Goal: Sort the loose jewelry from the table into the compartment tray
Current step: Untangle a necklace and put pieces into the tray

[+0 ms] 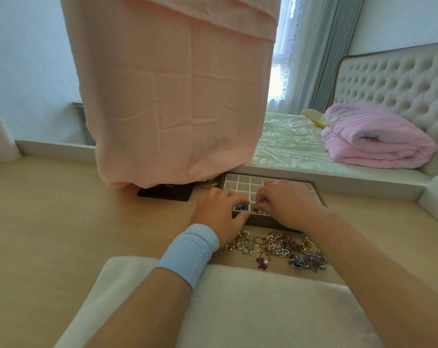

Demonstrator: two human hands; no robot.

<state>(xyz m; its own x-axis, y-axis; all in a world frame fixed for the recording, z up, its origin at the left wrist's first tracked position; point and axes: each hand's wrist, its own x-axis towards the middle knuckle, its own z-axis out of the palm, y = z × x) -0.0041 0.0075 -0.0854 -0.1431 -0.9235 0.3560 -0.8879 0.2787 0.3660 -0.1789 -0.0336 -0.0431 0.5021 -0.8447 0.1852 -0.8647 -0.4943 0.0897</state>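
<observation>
Two hands meet over the near row of the compartment tray [238,182], a brown-framed grid of small white cells. The right hand [288,204] pinches a small piece [257,209] above a cell. The left hand [219,212] curls at the tray's corner beside a blue-purple piece [241,206]; its grip cannot be told. Just behind both wrists lies the loose jewelry [278,247]: gold rings, silver chains, red charms.

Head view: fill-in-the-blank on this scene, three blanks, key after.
The left hand wears a light ____ wristband.
The compartment tray, beyond the loose jewelry, has ____ dividers.
The folded quilt on the bed is ____.
Missing: blue; white; pink.
</observation>
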